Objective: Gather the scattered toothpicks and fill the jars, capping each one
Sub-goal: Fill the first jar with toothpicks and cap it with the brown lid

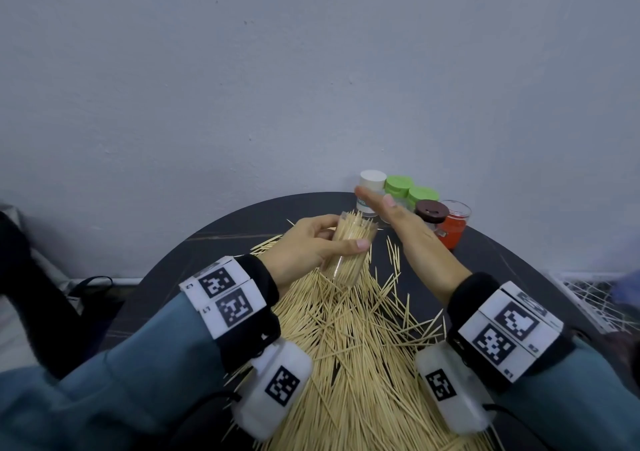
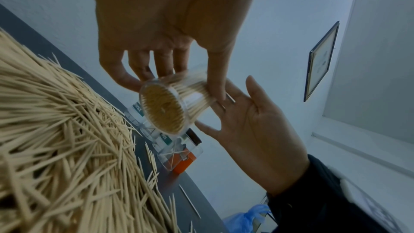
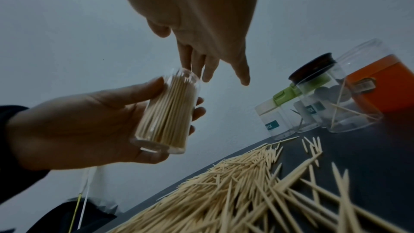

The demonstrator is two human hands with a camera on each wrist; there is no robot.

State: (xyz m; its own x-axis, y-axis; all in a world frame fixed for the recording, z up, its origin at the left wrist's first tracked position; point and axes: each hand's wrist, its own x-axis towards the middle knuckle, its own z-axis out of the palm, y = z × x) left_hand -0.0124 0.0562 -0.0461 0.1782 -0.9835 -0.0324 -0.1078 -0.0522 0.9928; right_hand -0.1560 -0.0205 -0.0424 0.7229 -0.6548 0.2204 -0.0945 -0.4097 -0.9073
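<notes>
Gripping the packed clear jar [image 1: 349, 246] around its smooth, likely slippery wall above the toothpick heap [image 1: 360, 346], the left hand [image 1: 304, 246] curls closed; right hand [image 1: 408, 229] flat, fingers straight, beside its mouth.

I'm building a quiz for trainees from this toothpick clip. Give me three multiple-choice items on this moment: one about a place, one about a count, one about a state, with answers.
1. Where are the capped jars?
A. At the table's far edge by the wall
B. On the floor
C. In the person's lap

2. How many green lids show in the head view?
A. None
B. Two
C. Five

3. What state is the held jar in?
A. Empty
B. Capped
C. Packed with toothpicks, uncapped

Answers:
1. A: the capped jars stand at the table rim against the wall.
2. B: two green lids sit side by side.
3. C: the left hand grips the held jar, toothpicks poking from its open mouth, the right hand flat beside it.
</notes>
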